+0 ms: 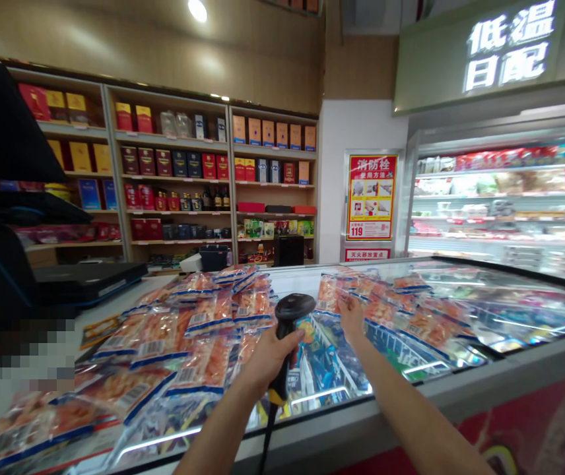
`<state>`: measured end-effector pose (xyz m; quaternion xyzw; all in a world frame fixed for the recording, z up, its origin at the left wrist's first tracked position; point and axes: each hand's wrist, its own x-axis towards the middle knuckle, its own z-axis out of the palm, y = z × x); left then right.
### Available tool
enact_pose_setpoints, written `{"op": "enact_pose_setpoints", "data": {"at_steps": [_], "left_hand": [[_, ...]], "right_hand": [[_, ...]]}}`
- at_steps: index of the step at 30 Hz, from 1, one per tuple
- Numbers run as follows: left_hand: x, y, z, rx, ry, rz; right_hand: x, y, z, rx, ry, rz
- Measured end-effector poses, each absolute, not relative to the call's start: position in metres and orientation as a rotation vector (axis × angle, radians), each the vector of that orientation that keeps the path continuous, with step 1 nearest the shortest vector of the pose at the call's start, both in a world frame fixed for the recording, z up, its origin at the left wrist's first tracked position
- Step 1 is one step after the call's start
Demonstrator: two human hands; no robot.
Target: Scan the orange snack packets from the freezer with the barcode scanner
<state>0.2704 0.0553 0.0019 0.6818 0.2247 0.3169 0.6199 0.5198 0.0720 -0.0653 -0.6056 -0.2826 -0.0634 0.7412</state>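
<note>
My left hand is wrapped around the handle of a black barcode scanner, held upright above the glass with its cord hanging down. My right hand is closed with its fingertips at the edge of a clear packet of orange-pink food; the fingers partly hide the grip. To the left, many similar packets with blue edges and barcode labels lie in overlapping rows. More such packets are spread to the right of my right hand. All rest on the glass top of a display freezer.
Blue packages and wire baskets show beneath the glass. A dark checkout terminal stands at the left on a white counter. Behind are shelves of boxed goods, a red fire-hydrant sign and a lit refrigerated case.
</note>
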Motion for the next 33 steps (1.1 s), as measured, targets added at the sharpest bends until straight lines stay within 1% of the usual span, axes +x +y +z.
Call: {"op": "enact_pose_setpoints", "data": {"at_steps": [5,13,17,21,27,30,33], "left_hand": [[0.267,0.052,-0.006,1.554,0.531,0.703],[0.264,0.046,0.002,1.543,0.600,0.718],[0.247,0.051,0.007,1.508,0.613,0.771],[0.227,0.059,0.009,1.462,0.633,0.817],[0.217,0.058,0.007,1.453,0.706,0.842],[0.221,0.055,0.005,1.460,0.703,0.820],[0.229,0.053,0.001,1.460,0.674,0.802]], "right_hand": [[0.519,0.067,-0.068,-1.316,-0.623,-0.152],[0.521,0.062,-0.067,-1.282,-0.615,-0.125],[0.510,0.068,-0.068,-1.472,-0.660,-0.099],[0.482,0.086,-0.069,-1.672,-0.850,-0.063],[0.442,0.105,-0.069,-1.989,-1.028,-0.104],[0.448,0.098,-0.064,-2.058,-1.027,-0.115],[0.473,0.079,-0.056,-2.088,-0.947,-0.247]]}}
